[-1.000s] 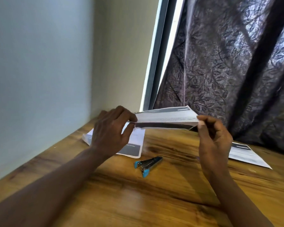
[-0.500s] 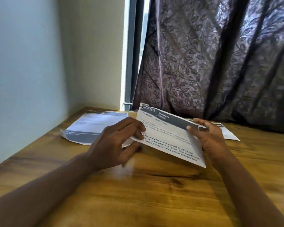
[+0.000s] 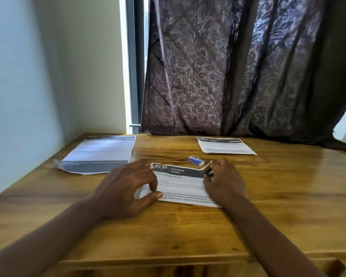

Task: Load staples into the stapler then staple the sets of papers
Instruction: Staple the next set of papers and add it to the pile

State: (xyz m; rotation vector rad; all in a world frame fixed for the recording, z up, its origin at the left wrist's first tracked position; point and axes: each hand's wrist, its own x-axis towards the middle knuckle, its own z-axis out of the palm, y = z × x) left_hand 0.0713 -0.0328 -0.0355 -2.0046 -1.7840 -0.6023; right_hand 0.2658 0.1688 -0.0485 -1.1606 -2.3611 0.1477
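Observation:
A set of papers (image 3: pixel 180 182) with a dark header reading "2731" lies on the wooden table (image 3: pixel 278 196) in front of me. My left hand (image 3: pixel 126 188) pinches its left edge between thumb and forefinger. My right hand (image 3: pixel 223 180) curls round the upper right corner, which bends upward. A small blue and white staple box (image 3: pixel 196 160) sits just behind the papers. No stapler shows; something small glints under my right fingers, but I cannot tell what it is.
A larger sheet set (image 3: pixel 100 154) lies at the back left near the wall. Another set (image 3: pixel 225 146) lies at the back right below the dark curtain (image 3: pixel 238 76). The table's front edge runs across the bottom of the view.
The papers, held up in the air between both hands earlier, now lie flat on the table. My view has swung right and down; the stapler seen earlier is out of sight.

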